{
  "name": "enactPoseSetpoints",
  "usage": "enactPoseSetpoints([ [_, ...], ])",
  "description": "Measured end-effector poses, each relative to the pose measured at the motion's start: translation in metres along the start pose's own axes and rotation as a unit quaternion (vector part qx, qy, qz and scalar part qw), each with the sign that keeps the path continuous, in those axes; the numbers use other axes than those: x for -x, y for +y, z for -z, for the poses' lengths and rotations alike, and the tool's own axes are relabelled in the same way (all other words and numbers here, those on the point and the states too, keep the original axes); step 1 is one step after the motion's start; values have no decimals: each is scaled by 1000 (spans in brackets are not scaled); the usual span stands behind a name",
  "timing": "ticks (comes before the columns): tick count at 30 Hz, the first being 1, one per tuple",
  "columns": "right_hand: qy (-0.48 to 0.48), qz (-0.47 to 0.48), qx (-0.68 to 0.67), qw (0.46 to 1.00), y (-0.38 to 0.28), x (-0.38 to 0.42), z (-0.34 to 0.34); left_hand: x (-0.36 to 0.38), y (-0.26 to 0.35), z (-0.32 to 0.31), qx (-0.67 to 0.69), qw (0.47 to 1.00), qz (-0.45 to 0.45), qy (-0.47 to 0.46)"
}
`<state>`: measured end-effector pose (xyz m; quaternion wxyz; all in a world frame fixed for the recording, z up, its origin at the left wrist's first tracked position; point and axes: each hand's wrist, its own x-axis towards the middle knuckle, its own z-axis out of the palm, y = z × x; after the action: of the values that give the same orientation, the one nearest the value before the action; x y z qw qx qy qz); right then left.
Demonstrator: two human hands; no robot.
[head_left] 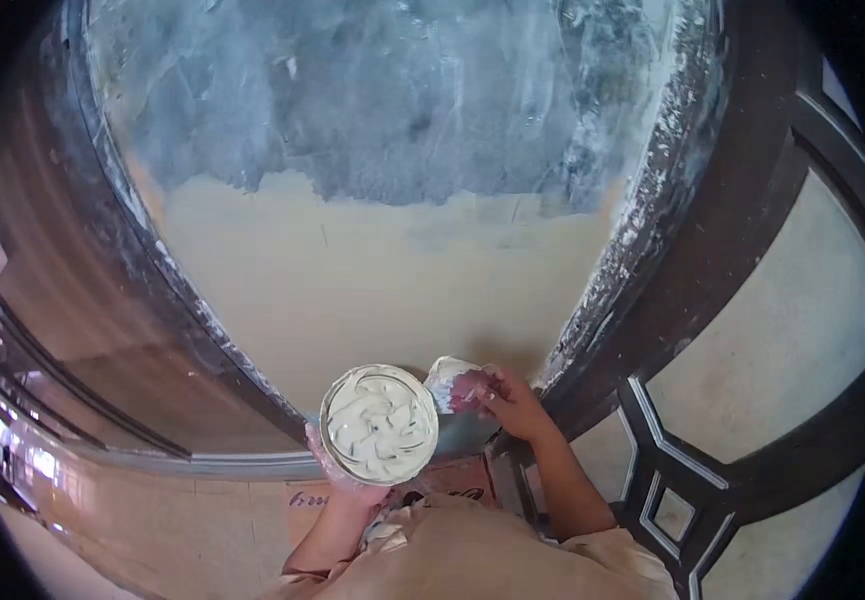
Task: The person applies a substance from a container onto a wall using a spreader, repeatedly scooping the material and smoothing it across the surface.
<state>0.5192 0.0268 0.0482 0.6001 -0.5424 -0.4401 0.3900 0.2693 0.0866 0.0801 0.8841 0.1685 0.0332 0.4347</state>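
A round tub of off-white paste [379, 425] rests in my left hand [337, 475], which wears a clear plastic covering and wraps round the tub's left side and underside. Just right of the tub, my right hand [514, 402] grips a small spreader [454, 385] smeared with pale paste and reddish near my fingers. Swirled ridges mark the paste's surface. Beyond both hands stretches a flat panel, smooth beige in its lower part [382, 290] and blue-grey with whitish streaks in its upper part [382, 110].
Dark frame edges spattered with white [642, 220] border the panel. On the right stands dark wooden latticework [732, 470] with pale insets. A brown cardboard piece [302, 510] with writing lies below, on the tiled floor [172, 510]. Glossy brown panelling [112, 270] curves along the left.
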Motion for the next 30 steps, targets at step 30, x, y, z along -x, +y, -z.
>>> enactPoseSetpoints([
  [30, 248, 127, -139, 950, -64, -65, -3, 0, 12, 18, -27, 999, 35, -25],
])
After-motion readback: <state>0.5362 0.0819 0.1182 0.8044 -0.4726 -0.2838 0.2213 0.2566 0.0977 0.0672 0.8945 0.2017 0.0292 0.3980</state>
